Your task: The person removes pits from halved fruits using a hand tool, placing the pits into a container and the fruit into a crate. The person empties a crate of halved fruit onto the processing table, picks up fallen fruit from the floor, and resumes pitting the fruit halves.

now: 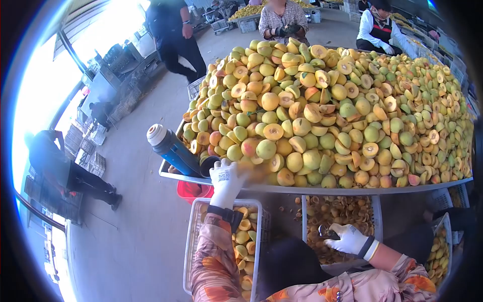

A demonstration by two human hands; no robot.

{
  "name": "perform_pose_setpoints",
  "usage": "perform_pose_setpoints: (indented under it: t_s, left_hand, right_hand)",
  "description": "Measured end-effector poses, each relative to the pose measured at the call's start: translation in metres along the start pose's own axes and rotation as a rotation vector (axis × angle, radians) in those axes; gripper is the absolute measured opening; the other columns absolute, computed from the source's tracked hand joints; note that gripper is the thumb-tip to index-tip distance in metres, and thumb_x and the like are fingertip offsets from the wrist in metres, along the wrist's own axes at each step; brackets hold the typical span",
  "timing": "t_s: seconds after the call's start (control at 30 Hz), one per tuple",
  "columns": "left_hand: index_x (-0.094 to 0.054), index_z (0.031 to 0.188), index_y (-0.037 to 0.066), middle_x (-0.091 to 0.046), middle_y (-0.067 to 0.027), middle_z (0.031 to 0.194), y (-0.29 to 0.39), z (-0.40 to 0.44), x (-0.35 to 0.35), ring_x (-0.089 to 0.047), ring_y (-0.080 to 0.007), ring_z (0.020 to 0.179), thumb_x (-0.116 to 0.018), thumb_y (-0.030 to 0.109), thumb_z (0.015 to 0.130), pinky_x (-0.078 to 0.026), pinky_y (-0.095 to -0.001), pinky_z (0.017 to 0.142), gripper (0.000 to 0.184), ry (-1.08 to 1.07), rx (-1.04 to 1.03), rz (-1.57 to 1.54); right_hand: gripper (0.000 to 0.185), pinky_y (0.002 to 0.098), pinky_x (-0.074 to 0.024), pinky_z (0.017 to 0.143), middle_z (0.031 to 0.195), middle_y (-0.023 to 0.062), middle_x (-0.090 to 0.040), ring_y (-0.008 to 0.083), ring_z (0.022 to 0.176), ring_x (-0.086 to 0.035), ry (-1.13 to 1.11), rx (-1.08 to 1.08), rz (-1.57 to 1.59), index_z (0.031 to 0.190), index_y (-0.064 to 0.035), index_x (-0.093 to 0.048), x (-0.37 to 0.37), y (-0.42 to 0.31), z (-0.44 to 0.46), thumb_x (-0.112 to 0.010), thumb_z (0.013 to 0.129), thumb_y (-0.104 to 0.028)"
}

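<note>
My left hand (226, 182), in a white glove, is at the near left edge of a large heap of yellow-green peaches (312, 116), many cut in half. Beside its fingers, on the right, is an orange-yellow smear of motion, so their grip is unclear. In my right hand (348, 238), also gloved, is a small tool (322, 230) with a shiny, rounded metal end and a dark grip. That hand is over a crate (376, 219) of brownish pits and scraps. Below my left forearm, peach halves (244, 246) fill a white crate (195, 241).
A blue flask (176, 153) leans at the table's left corner, by a dark cup (209, 166). Underneath is a red container (193, 190). Another crate (447, 221) stands at the right. Two people (283, 22) (381, 29) are behind the heap; others (176, 38) (63, 166) stand left.
</note>
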State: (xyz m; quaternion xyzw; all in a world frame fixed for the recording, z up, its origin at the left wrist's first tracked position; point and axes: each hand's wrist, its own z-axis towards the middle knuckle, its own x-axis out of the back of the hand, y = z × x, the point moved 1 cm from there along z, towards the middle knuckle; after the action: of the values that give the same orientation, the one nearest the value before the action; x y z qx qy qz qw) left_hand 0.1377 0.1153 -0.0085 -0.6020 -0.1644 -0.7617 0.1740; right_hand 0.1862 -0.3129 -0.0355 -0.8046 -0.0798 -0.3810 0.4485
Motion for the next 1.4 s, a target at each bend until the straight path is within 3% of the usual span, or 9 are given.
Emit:
perform_pose_setpoints:
  t_s: [0.17, 0.3, 0.43, 0.5, 0.57, 0.73, 1.1, 1.27, 1.4]
  left_hand:
    - [-0.057, 0.103, 0.004, -0.062, -0.0157, 0.105, 0.027, -0.003, -0.02, -0.059, -0.0365, 0.098, -0.079, 0.026, 0.075, -0.047, -0.0479, 0.084, 0.042, 0.287, -0.101, -0.184]
    - [-0.055, 0.107, 0.003, -0.062, -0.0069, 0.098, 0.066, -0.03, 0.007, -0.059, -0.0177, 0.085, -0.065, 0.011, 0.08, -0.051, -0.033, 0.074, 0.029, 0.125, 0.245, -1.332]
    - [-0.057, 0.129, -0.001, -0.068, -0.0121, 0.105, 0.131, -0.082, 0.054, -0.066, -0.019, 0.088, -0.056, 0.016, 0.09, -0.055, -0.0296, 0.085, 0.042, -0.063, 0.237, -2.038]
    - [-0.057, 0.13, -0.003, -0.07, -0.0149, 0.108, 0.173, -0.112, 0.068, -0.067, -0.0184, 0.089, -0.051, 0.019, 0.101, -0.056, -0.0281, 0.087, 0.037, 0.268, -0.066, -1.289]
    - [-0.058, 0.129, -0.004, -0.071, -0.015, 0.107, 0.195, -0.133, 0.068, -0.067, -0.0168, 0.087, -0.047, 0.025, 0.106, -0.056, -0.0277, 0.085, 0.038, 0.317, -0.122, -1.106]
    - [-0.062, 0.127, -0.003, -0.073, -0.0116, 0.1, 0.235, -0.177, 0.093, -0.064, -0.0155, 0.082, -0.047, 0.038, 0.109, -0.054, -0.0274, 0.075, 0.046, 0.102, 0.196, -1.854]
    - [-0.069, 0.115, -0.002, -0.073, -0.0085, 0.093, 0.271, -0.217, 0.132, -0.063, -0.0104, 0.075, -0.059, 0.036, 0.104, -0.049, -0.0223, 0.066, 0.04, 0.329, 0.072, -1.767]
    - [-0.07, 0.111, -0.003, -0.074, -0.0114, 0.09, 0.284, -0.214, 0.139, -0.067, -0.0137, 0.074, -0.059, 0.035, 0.104, -0.052, -0.0232, 0.064, 0.04, 0.243, 0.026, -1.749]
    - [-0.071, 0.11, -0.004, -0.074, -0.0095, 0.093, 0.305, -0.203, 0.129, -0.065, -0.0134, 0.079, -0.055, 0.032, 0.105, -0.051, -0.027, 0.074, 0.039, 0.072, -0.065, -1.799]
  right_hand:
    - [0.045, 0.0482, -0.0533, 0.077, 0.09, 0.0235, -0.071, 0.0431, 0.086, -0.07, 0.086, -0.051, 0.035, 0.109, -0.0034, -0.062, 0.005, 0.024, -0.03, -0.073, 0.086, -0.041]
    - [0.057, 0.0449, -0.0534, 0.085, 0.099, 0.0273, -0.071, 0.0412, 0.096, -0.07, 0.194, -0.044, 0.139, 0.118, 0.0058, -0.059, 0.02, 0.009, -0.05, -0.075, 0.084, -0.037]
    - [0.045, 0.0477, -0.0536, 0.079, 0.091, 0.028, -0.068, 0.0453, 0.089, -0.068, 0.251, 0.055, 0.201, 0.114, 0.0031, -0.057, 0.04, -0.035, -0.065, -0.073, 0.086, -0.029]
    - [0.046, 0.0453, -0.0541, 0.075, 0.089, 0.0254, -0.068, 0.0435, 0.087, -0.069, 0.296, 0.232, 0.174, 0.118, 0.0023, -0.056, 0.039, -0.045, -0.067, -0.076, 0.087, -0.026]
    - [0.04, 0.0484, -0.0533, 0.069, 0.083, 0.0258, -0.067, 0.0465, 0.082, -0.068, 0.289, 0.311, 0.196, 0.112, 0.002, -0.054, 0.045, -0.072, -0.076, -0.074, 0.088, -0.023]
    - [0.031, 0.0506, -0.0531, 0.065, 0.084, 0.0266, -0.068, 0.0475, 0.081, -0.068, 0.409, 0.407, 0.138, 0.106, 0.0021, -0.053, 0.029, -0.087, -0.088, -0.071, 0.088, -0.015]
    - [0.029, 0.0444, -0.0545, 0.07, 0.086, 0.023, -0.07, 0.0426, 0.084, -0.071, 0.459, 0.502, 0.347, 0.109, 0.0024, -0.056, 0.021, -0.094, -0.131, -0.07, 0.088, -0.01]
    - [0.027, 0.0381, -0.0529, 0.065, 0.08, 0.0123, -0.069, 0.0263, 0.072, -0.069, 0.438, 0.751, 0.395, 0.11, 0.0015, -0.059, 0.026, -0.076, -0.127, -0.069, 0.088, -0.01]
    - [0.019, 0.0278, -0.0452, 0.054, 0.072, 0.0018, -0.06, 0.0122, 0.059, -0.056, -0.255, 0.149, 0.946, 0.103, -0.0022, -0.061, 0.052, -0.057, -0.154, -0.069, 0.088, -0.011]
